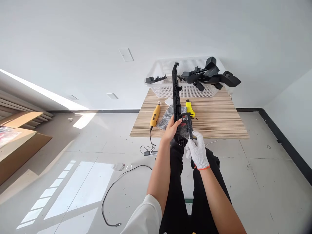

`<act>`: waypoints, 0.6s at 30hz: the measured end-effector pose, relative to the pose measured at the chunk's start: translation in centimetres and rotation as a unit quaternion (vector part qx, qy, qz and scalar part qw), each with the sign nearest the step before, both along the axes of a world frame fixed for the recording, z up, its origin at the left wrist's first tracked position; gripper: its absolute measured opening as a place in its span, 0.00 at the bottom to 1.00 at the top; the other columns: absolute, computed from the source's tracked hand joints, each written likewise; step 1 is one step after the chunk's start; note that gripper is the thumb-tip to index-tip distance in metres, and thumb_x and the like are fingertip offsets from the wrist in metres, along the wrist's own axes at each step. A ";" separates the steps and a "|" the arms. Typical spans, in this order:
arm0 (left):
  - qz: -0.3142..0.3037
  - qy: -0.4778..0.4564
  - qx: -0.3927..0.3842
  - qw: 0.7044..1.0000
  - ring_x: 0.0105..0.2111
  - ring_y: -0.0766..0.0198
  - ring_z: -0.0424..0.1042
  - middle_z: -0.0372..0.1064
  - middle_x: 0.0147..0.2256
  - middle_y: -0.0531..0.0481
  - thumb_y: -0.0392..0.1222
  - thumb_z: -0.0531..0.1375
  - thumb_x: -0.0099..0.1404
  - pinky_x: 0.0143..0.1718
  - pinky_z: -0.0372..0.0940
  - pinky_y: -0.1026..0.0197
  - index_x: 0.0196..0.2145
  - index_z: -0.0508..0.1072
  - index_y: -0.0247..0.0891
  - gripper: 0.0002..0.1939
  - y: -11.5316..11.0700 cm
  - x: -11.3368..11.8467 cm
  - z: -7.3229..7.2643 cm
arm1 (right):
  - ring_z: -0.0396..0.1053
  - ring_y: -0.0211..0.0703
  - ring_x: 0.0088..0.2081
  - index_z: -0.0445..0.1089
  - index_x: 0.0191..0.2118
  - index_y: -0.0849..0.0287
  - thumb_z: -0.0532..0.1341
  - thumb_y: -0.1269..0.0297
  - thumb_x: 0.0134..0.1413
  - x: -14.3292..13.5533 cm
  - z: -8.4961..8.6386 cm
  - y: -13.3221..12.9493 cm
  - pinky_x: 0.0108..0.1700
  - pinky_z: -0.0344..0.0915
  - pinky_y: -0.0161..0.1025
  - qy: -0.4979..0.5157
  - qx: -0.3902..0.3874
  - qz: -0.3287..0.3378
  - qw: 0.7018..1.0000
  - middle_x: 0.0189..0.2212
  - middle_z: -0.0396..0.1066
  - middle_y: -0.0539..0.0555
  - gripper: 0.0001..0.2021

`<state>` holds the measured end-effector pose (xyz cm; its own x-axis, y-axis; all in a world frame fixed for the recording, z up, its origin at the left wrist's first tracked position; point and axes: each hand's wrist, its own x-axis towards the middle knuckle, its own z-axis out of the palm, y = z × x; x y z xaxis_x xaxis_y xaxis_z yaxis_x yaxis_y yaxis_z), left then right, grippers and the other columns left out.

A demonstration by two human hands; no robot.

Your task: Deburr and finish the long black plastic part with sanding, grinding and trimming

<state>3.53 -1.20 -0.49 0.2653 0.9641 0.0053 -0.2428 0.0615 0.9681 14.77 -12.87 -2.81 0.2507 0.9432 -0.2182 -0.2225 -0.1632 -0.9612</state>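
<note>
My bare left hand (171,129) is closed around the lower part of a long black plastic part (175,92), which stands nearly upright over the table's front edge. My right hand (198,150), in a white knit glove with an orange cuff, grips a black caliper (189,126). The caliper's jaws are against or very near the black part, just by my left fingertips; I cannot tell whether they touch. Behind the part lies a grey cloth (168,117), partly hidden by it and my hands.
On the slatted wooden table (214,120) are a yellow rotary tool (155,116) and a yellow-handled tool (190,109). A white plastic basket (168,89) at the back holds several black plastic parts (212,76). Cables, a power strip (149,153) and a cardboard box (19,149) are on the floor.
</note>
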 end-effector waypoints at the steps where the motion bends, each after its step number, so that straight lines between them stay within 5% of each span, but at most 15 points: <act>1: 0.005 0.000 -0.004 1.000 0.48 0.58 0.76 0.75 0.54 0.44 0.47 0.63 0.65 0.45 0.73 0.58 0.51 0.74 0.40 0.18 0.0 0.0 0.2 | 0.58 0.35 0.09 0.56 0.58 0.51 0.59 0.56 0.57 0.0 0.1 0.1 0.12 0.59 0.32 0.005 0.008 -0.001 1.000 0.19 0.67 0.37 0.24; 6: 0.070 -0.003 -0.008 0.998 0.34 0.66 0.70 0.75 0.52 0.45 0.41 0.61 0.60 0.27 0.63 0.65 0.49 0.73 0.41 0.18 0.0 -1.1 2.8 | 0.58 0.35 0.09 0.56 0.58 0.52 0.61 0.57 0.54 0.1 0.5 0.0 0.12 0.59 0.31 0.030 0.043 -0.017 0.998 0.17 0.66 0.36 0.26; 12: 0.074 0.057 0.040 0.995 0.36 0.64 0.71 0.73 0.49 0.44 0.37 0.59 0.59 0.29 0.65 0.63 0.50 0.76 0.44 0.21 0.8 -4.9 11.1 | 0.60 0.35 0.09 0.57 0.57 0.54 0.62 0.55 0.52 0.5 0.4 -0.1 0.11 0.58 0.30 0.051 0.040 -0.047 0.997 0.17 0.67 0.37 0.28; 18: 0.152 0.281 0.082 0.944 0.40 0.61 0.73 0.74 0.47 0.42 0.37 0.63 0.60 0.38 0.68 0.60 0.57 0.74 0.40 0.26 8.5 -7.0 17.5 | 0.59 0.37 0.09 0.56 0.58 0.54 0.63 0.54 0.53 0.7 0.3 0.3 0.12 0.61 0.33 0.109 0.043 -0.073 0.990 0.16 0.67 0.37 0.29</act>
<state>-3.44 7.29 16.97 -0.0188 0.9946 0.1022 0.3290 -0.0904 0.9400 15.47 -12.53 -2.46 0.3410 0.9182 -0.2014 -0.4405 -0.0331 -0.8971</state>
